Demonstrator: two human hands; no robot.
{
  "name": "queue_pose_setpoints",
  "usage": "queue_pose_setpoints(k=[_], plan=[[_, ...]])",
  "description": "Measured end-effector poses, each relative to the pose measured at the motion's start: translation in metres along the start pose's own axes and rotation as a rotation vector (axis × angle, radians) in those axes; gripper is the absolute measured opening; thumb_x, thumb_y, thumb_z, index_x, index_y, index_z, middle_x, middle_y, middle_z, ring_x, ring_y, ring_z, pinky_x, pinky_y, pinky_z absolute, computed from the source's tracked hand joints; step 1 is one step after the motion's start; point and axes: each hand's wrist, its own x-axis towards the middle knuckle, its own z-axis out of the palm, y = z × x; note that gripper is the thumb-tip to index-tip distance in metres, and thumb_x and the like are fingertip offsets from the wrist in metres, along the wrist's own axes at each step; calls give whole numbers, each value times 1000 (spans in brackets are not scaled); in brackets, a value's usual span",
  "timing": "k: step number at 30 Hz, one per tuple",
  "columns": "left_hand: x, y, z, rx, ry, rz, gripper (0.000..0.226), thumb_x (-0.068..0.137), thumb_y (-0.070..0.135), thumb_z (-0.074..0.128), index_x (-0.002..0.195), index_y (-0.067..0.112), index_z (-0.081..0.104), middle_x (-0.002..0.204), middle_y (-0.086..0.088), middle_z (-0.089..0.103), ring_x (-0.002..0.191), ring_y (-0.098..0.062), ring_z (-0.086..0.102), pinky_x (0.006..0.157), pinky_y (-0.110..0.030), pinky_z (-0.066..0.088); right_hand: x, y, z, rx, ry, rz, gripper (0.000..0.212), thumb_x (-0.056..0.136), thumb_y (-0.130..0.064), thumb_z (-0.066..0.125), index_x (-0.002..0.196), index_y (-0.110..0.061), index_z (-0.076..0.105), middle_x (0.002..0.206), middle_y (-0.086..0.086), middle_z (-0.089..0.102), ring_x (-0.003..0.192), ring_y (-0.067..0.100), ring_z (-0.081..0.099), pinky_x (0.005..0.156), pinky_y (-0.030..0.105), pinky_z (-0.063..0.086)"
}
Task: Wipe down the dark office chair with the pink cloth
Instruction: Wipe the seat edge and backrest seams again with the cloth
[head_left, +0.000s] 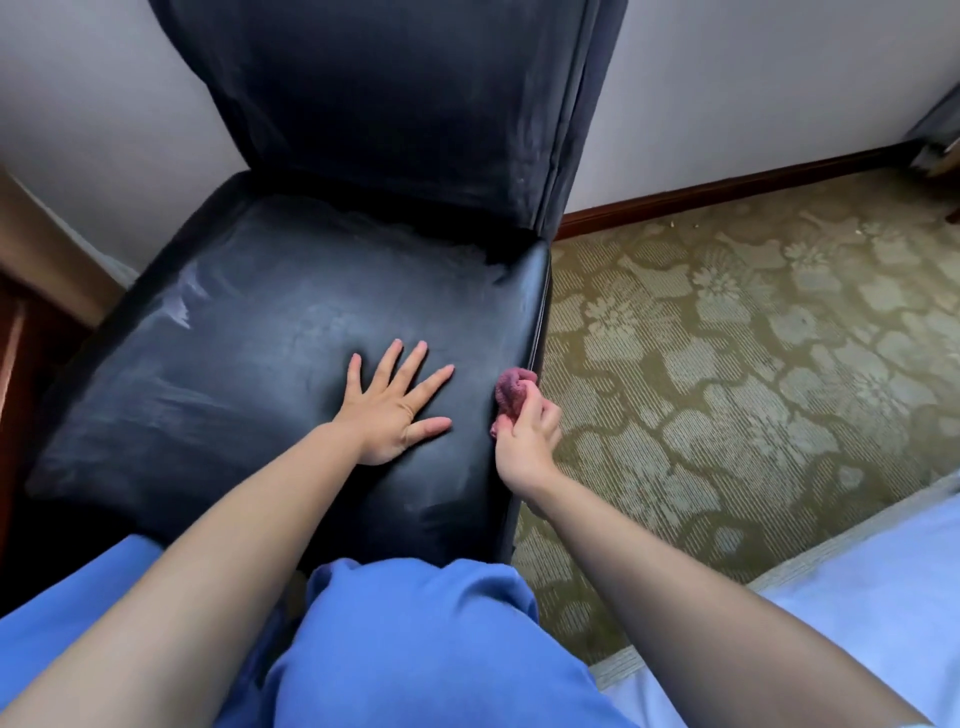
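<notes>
The pink cloth (510, 396) is bunched into a small wad at the right edge of the chair seat, near its front corner, pressed against the piped seam where the top of the cushion turns down into the side. Your right hand (525, 435) holds it there, fingers curled around the lower part of the wad so that only the upper folds show above your knuckles. The wrist hangs just off the side of the seat, over the carpet.

Your left hand (396, 401) lies flat on the seat cushion, palm down, fingers straight and spread, thumb pointing toward the cloth. It is near the right hand but not touching it, and it holds nothing.

The dark office chair (291, 322) fills the middle of the view. Its seat is smooth, shiny black leather-like material with pale, dusty streaks across the left side and along the back. The upright backrest rises behind it, a matte dark surface with faint smears and a vertical seam down its right edge.

Your forearms reach in from the bottom of the view, bare to the elbow. Between them is your blue clothing (415, 644), close to the front of the seat.

To the right of the chair lies a green carpet (737, 364) with a pale floral pattern. A dark wooden baseboard (727, 189) runs along the bottom of a white wall (753, 88) behind it. At the lower right corner is a pale blue fabric surface (883, 613). Brown wooden furniture (31, 244) sits at the far left edge.
</notes>
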Motion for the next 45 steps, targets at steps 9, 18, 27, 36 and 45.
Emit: queue_pose_setpoints(k=[9,18,27,36,45], plan=[[-6,-15,4,26,48,16,103,40,89,-31,136,51,-20,156,10,-22,143,-14,-24,112,-53,-14,-8,4,-17,-122,-248,-115,55,94,-15,44,144,-20,20,131,12,25,123,33,27,107,32,18],[0,4,-11,-46,1,-182,75,84,77,21,146,47,-11,156,10,-22,143,-14,-22,112,-57,-13,15,12,-35,-317,-313,-291,42,91,-22,48,133,-22,38,119,9,35,117,30,39,102,42,33],[28,15,-16,-54,37,-263,83,75,85,18,143,51,-13,156,4,-25,141,-24,-28,107,-67,-11,95,-4,-37,-378,32,-375,44,91,-24,51,133,-18,43,145,11,29,134,28,25,108,37,24],[93,26,-35,-16,144,-224,72,81,80,11,144,51,-8,158,3,-19,143,-27,-23,109,-66,-6,186,-21,-41,-191,92,-384,37,89,-12,51,126,-9,54,143,13,36,134,28,28,110,29,20],[124,31,-41,-5,210,-186,65,85,75,10,144,52,-4,159,4,-14,144,-25,-19,108,-64,-11,231,-43,-47,-9,86,-198,37,92,-16,47,128,-16,52,131,14,41,122,32,42,107,31,31]])
